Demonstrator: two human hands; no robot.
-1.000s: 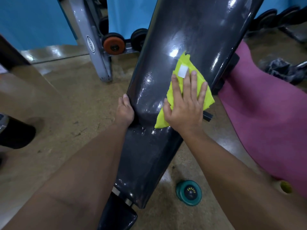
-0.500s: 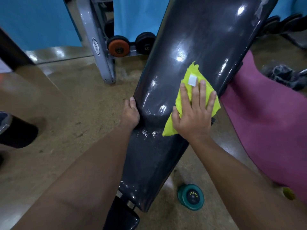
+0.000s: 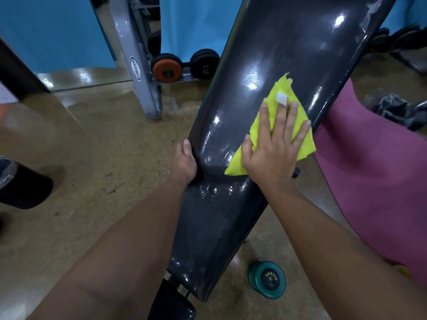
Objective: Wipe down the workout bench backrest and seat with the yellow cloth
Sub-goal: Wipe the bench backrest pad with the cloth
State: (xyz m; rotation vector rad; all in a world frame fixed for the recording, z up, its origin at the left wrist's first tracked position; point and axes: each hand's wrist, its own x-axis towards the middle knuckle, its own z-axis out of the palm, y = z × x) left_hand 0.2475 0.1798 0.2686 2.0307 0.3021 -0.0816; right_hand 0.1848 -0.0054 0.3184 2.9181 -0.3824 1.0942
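The long black padded backrest [image 3: 284, 56] of the workout bench slants from lower centre to upper right, glossy and wet in patches. The yellow cloth [image 3: 284, 101], with a small white tag, lies flat on the pad's right half. My right hand [image 3: 275, 146] presses on the cloth with fingers spread. My left hand [image 3: 183, 163] grips the backrest's left edge, thumb on top. The black seat [image 3: 172, 306] shows only as a corner below the backrest's lower end.
A teal dumbbell [image 3: 268, 279] lies on the brown floor right of the bench. A magenta mat [image 3: 379, 181] covers the floor at right. A grey rack leg [image 3: 138, 75] with orange and black dumbbells stands behind. A black shoe [image 3: 23, 188] sits at left.
My right hand has slid the yellow cloth a little up along the backrest. My left hand keeps its hold on the pad's left edge.
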